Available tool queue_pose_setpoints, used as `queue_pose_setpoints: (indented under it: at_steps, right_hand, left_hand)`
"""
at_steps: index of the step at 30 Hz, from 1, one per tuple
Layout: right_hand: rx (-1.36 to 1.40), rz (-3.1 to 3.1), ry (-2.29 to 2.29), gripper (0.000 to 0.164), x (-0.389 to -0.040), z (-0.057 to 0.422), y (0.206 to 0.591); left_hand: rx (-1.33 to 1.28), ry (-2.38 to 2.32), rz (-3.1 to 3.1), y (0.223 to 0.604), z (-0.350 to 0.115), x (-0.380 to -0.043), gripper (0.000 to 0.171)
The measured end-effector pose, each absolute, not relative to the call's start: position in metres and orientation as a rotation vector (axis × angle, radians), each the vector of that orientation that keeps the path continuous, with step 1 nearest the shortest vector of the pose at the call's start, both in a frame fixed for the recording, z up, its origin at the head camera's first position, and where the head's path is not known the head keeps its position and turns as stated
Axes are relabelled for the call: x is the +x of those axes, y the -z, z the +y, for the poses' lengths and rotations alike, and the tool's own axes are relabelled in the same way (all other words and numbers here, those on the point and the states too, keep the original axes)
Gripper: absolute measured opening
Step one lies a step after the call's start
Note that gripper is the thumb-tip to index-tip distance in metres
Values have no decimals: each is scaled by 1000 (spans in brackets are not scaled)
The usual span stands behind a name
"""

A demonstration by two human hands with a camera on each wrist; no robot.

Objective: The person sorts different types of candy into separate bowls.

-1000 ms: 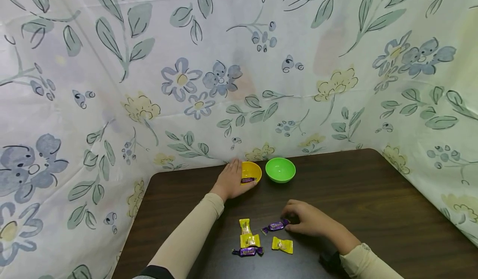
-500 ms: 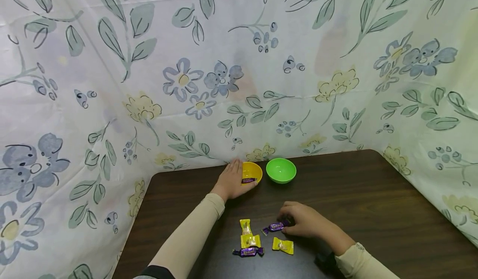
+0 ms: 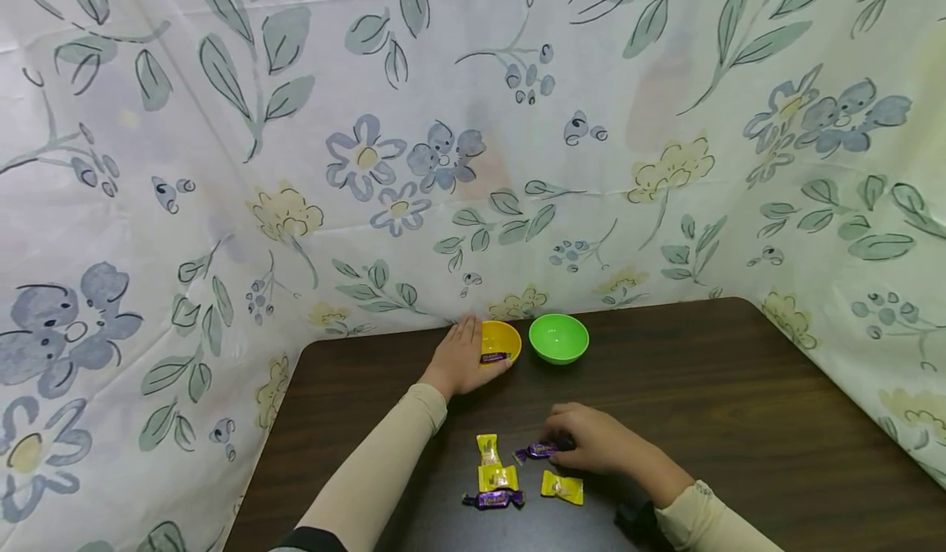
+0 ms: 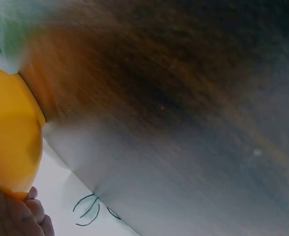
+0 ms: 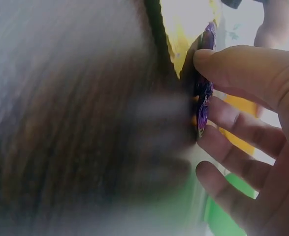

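Against the left side of a yellow bowl (image 3: 506,337) lies my left hand (image 3: 461,361), fingers straight and thumb stretched across the front. A purple-wrapped candy (image 3: 495,358) lies inside this bowl. In the left wrist view, fingertips show past the bowl's wall. My right hand (image 3: 591,437) pinches another purple-wrapped candy (image 3: 539,451) low over the table; the right wrist view shows the thumb on one side and fingers on the other. Close by are a single yellow-wrapped candy (image 3: 562,487), two more yellow candies (image 3: 498,478) touching each other, and a purple candy (image 3: 493,499) in front of them.
Right beside the yellow bowl stands a green bowl (image 3: 558,338), near the back edge of the dark wooden table (image 3: 702,404). A floral cloth (image 3: 517,141) hangs behind the table and along both sides.
My right hand has shifted a little to the left and closed further over the purple candy, which has moved slightly left with it. The left hand stays at the yellow bowl.
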State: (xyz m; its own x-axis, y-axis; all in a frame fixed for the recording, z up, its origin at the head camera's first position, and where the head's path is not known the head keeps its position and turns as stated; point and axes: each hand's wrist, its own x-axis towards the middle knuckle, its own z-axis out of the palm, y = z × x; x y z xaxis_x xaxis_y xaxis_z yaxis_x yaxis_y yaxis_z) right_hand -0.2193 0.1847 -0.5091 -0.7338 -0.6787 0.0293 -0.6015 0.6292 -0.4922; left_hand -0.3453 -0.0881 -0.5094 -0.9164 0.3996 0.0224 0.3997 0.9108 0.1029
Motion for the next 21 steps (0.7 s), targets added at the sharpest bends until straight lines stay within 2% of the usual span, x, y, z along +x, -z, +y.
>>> queue_pose_setpoints:
  at_steps: [16,21]
  right_hand:
    - [-1137,2615,757,9,-220,165,508]
    - [-1161,2620,762,12,-219,162,507]
  left_hand:
    - [-640,151,-3072,509,-86,-346,112]
    - [-636,154,-3067,510,-86,-346,112]
